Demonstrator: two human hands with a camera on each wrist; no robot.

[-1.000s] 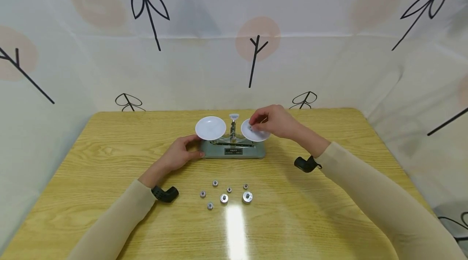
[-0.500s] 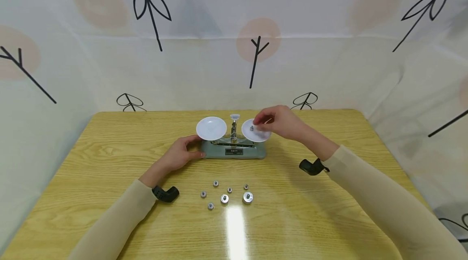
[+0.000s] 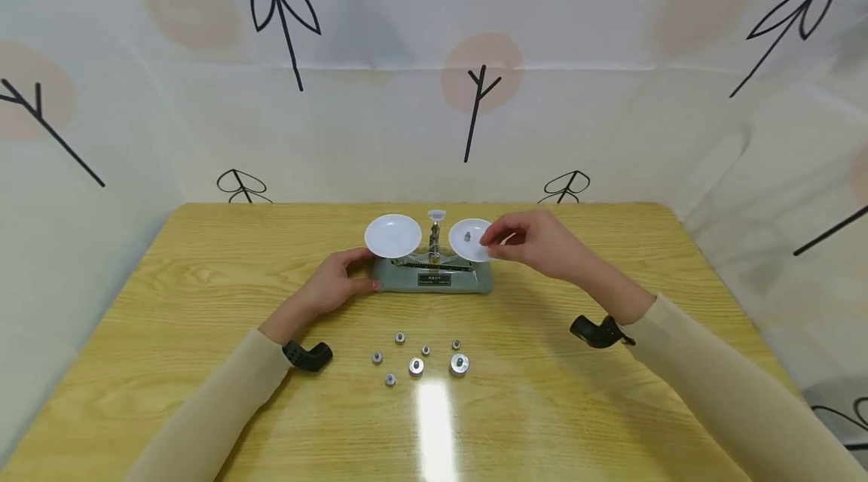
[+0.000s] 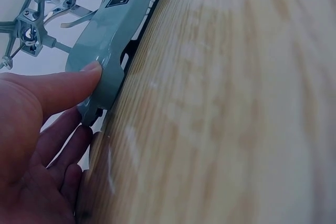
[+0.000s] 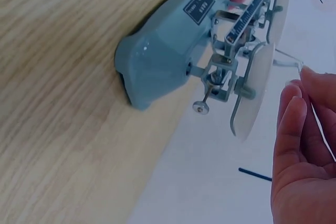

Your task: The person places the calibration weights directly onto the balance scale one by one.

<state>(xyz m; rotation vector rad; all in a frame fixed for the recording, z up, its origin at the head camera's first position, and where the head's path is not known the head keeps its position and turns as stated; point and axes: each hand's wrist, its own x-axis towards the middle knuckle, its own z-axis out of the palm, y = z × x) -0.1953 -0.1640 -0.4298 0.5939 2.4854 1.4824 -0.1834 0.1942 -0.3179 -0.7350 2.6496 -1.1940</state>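
A grey-green balance scale (image 3: 434, 280) stands on the table in the head view, with a white left pan (image 3: 393, 236) and a white right pan (image 3: 463, 250). My left hand (image 3: 334, 283) grips the left end of its base; the left wrist view shows the thumb on the front and fingers behind. One small metal weight (image 3: 467, 236) stands upright on the right pan. At that pan's right edge is my right hand (image 3: 536, 241), fingers loosely bent with nothing visible between them. In the right wrist view the pan hides its own top and the weight.
Several metal weights of different sizes lie on the wooden table (image 3: 271, 241) in front of the scale, the biggest weight (image 3: 459, 364) at the right of the group. A patterned cloth (image 3: 380, 128) hangs behind the table. Black wrist cameras sit at both cuffs.
My right hand has let go of the weight on the right pan and drawn back to the right. The left hand keeps its grip on the base.
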